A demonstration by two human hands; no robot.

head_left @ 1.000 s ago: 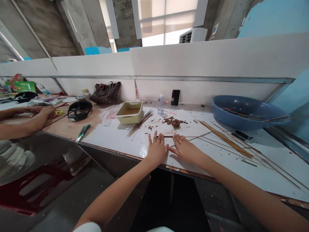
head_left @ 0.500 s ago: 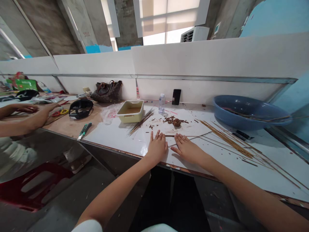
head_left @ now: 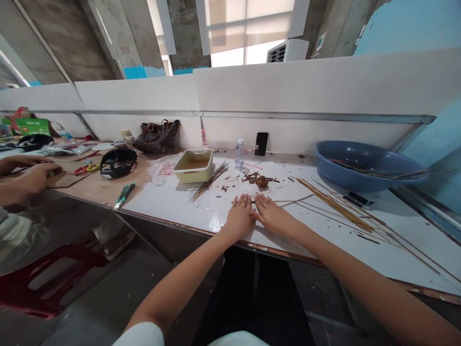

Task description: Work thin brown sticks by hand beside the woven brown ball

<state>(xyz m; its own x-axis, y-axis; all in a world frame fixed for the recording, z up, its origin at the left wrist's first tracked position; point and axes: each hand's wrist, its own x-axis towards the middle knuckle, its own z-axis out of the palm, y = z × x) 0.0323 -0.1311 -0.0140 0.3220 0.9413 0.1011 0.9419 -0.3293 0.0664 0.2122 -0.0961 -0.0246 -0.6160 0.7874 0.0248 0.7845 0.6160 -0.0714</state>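
My left hand and my right hand lie flat, palms down, side by side on the white sheet near the bench's front edge. Their fingers are stretched out and close together, and the two hands touch at the thumbs. Neither holds anything. A thin brown stick lies just beyond the fingertips. A small brown woven knot with scraps sits a little farther back.
A bundle of thin sticks fans out at the right, below a blue basin. A yellow tray, a small bottle and a phone stand behind. Another person's hands work at the left, near scissors and a black headset.
My two hands have slid together until they touch, with the fingers drawn closer. The other person's hands at the left have pulled back toward them.
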